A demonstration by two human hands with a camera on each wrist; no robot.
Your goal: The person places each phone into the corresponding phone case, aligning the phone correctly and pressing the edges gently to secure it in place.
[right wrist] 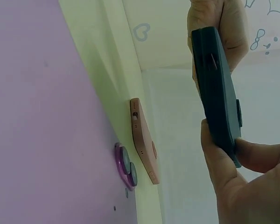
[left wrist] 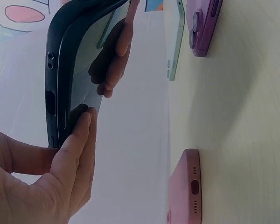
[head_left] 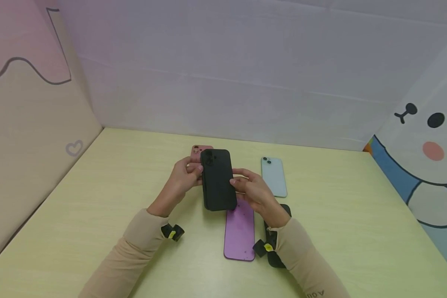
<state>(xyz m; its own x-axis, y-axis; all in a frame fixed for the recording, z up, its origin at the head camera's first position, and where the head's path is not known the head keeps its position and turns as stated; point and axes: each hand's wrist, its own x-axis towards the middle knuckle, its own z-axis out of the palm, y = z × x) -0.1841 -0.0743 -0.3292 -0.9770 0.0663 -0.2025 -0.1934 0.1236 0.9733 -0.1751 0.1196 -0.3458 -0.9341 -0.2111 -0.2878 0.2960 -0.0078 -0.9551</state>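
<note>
A phone in a black case [head_left: 219, 182] is held up over the table, camera side toward the head view. My left hand [head_left: 186, 176] pinches its left edge, and my right hand [head_left: 255, 190] grips the right edge. In the left wrist view, the case [left wrist: 53, 79] rims a glossy dark screen [left wrist: 86, 65] that reflects the fingers. The right wrist view shows the cased phone [right wrist: 217, 88] edge-on between both hands. Just below it lies a purple phone [head_left: 239, 240], its upper end partly hidden. A pink phone [head_left: 197, 154] lies behind, partly covered by the held one.
A pale blue phone [head_left: 275, 178] lies to the right, beyond my right hand. Under my right wrist is another black phone or case [head_left: 277, 260], mostly covered by the sleeve. A pale fabric wall [head_left: 231, 95] borders the yellowish table [head_left: 108, 186] at the back.
</note>
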